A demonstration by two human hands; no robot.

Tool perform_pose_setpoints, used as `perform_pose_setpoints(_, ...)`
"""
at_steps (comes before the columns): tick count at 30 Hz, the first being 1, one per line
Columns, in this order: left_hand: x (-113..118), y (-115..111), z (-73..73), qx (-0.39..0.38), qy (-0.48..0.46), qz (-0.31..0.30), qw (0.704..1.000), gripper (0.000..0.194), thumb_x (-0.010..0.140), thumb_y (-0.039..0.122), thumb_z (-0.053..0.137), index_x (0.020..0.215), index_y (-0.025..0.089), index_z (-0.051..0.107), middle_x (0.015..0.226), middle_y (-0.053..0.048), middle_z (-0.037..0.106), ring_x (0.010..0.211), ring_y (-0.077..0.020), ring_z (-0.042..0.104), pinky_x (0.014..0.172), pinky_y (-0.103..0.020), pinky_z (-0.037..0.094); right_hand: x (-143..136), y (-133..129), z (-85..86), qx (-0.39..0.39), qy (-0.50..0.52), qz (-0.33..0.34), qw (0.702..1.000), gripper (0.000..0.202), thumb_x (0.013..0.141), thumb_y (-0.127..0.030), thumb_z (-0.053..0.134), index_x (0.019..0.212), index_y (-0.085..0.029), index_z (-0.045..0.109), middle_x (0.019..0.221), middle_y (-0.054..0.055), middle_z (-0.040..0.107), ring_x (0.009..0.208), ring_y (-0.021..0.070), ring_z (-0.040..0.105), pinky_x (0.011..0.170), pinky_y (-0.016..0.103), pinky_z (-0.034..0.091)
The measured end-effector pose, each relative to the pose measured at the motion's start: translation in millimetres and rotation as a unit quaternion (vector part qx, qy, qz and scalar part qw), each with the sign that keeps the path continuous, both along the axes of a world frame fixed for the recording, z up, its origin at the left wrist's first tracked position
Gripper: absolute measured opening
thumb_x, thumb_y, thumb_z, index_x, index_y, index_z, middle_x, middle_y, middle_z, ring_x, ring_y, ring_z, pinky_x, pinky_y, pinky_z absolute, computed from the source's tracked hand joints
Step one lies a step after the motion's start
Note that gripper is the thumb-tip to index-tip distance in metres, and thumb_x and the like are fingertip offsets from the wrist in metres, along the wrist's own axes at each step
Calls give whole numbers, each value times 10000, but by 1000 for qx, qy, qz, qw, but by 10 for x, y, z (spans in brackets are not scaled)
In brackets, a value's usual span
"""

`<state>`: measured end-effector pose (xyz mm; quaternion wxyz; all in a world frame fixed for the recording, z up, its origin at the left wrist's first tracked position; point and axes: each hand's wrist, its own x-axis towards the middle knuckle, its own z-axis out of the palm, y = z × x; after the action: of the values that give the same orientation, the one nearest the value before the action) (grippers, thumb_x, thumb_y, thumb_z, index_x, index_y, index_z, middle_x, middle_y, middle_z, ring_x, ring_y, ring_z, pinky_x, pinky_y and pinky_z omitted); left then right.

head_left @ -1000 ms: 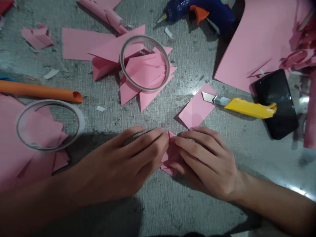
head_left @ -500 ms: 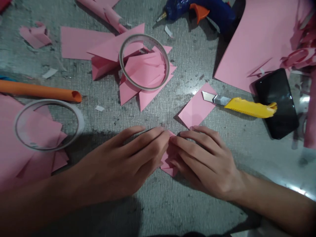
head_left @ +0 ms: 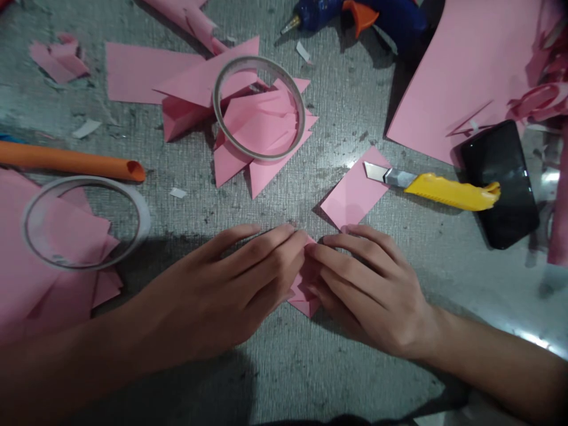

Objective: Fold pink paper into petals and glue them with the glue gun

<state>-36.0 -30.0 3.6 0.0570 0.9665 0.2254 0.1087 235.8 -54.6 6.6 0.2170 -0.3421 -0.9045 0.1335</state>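
Note:
Between my two hands lies a small folded piece of pink paper [head_left: 306, 285], partly hidden under the fingers. My left hand [head_left: 252, 281] grips its left side, thumb and fingers closed on it. From the other side my right hand [head_left: 373, 284] pinches the same piece, index fingertip close to the left fingers. Just beyond the right fingertips a flat pink paper rectangle [head_left: 350, 192] rests on the table. The blade of a yellow utility knife [head_left: 448, 190] overlaps that rectangle, and its handle end lies on a black phone [head_left: 501, 186].
A tape roll [head_left: 217, 124] sits on folded pink pieces at upper middle. Another tape roll [head_left: 144, 219] lies on pink paper at left, below an orange paper tube [head_left: 66, 161]. At the top are a blue glue gun [head_left: 319, 15] and a large pink sheet [head_left: 465, 77].
Both hands keep hold of the folded pink paper almost unmoved. The view has shifted very slightly; the things on the table stay in place.

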Motion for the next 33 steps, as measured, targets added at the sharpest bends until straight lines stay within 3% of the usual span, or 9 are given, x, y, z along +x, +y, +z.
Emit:
perform_pose_setpoints(15,21,21,16,-15,-33,1,999,382,1096,194,627,1443,34,640,1449,-155,696,1378,-302,630,1128,-481,545,-21,8,8,-6,8,-6,1000,107,997,-126,729,1096,-134,769,1276,82,831,1171,268,737,1126,517,579)
perform_pose_setpoints(22,-3,4,-2,-16,-10,-3,1000,403,1121,184,549,1490,32,604,1607,-176,595,1490,-329,550,1162,-506,512,-28,1,7,-12,7,-9,1000,138,990,-116,742,1126,-117,770,1275,76,829,1173,275,742,1142,508,558)
perform_pose_setpoints(33,-18,4,5,2,0,-8,1000,443,1120,184,543,1533,27,575,1625,-189,584,1505,-323,555,1168,-498,529,0,-18,1,-9,3,-9,1000,202,958,-59,692,1134,-110,775,1317,82,818,1179,299,743,1125,539,563)
